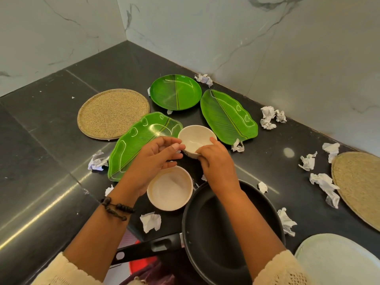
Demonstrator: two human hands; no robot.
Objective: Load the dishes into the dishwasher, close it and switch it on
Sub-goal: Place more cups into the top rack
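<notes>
Head view: both hands meet at a small white bowl (195, 138) lifted just above the dark bench (51, 161) — right hand (216, 161) grips its near rim, left hand (156, 155) pinches its left edge. A second bowl (169, 188) sits below, beside a black pan (226, 233), near the green plates (175, 92).

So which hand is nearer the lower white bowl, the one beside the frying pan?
Left. The left hand hovers just above the lower white bowl, its wrist crossing that bowl's rim; the right hand is further off, gripping the upper bowl.
</notes>
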